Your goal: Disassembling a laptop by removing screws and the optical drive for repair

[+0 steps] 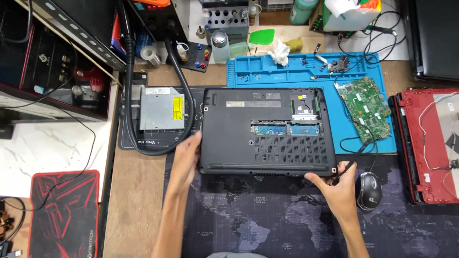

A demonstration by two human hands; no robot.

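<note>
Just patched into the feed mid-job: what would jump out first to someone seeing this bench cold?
The black laptop lying upside down at the centre, memory bay uncovered, with the left hand on its left edge and the right hand at its near right corner. Right of it, a bare green circuit board lies on the blue repair mat, and a red laptop shell lies open at the far right. A silver optical drive sits to the laptop's left.

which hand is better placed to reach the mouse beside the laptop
Right. The right hand grips the laptop at its near right corner, close to the mouse; the left hand is at the far left edge.
</note>
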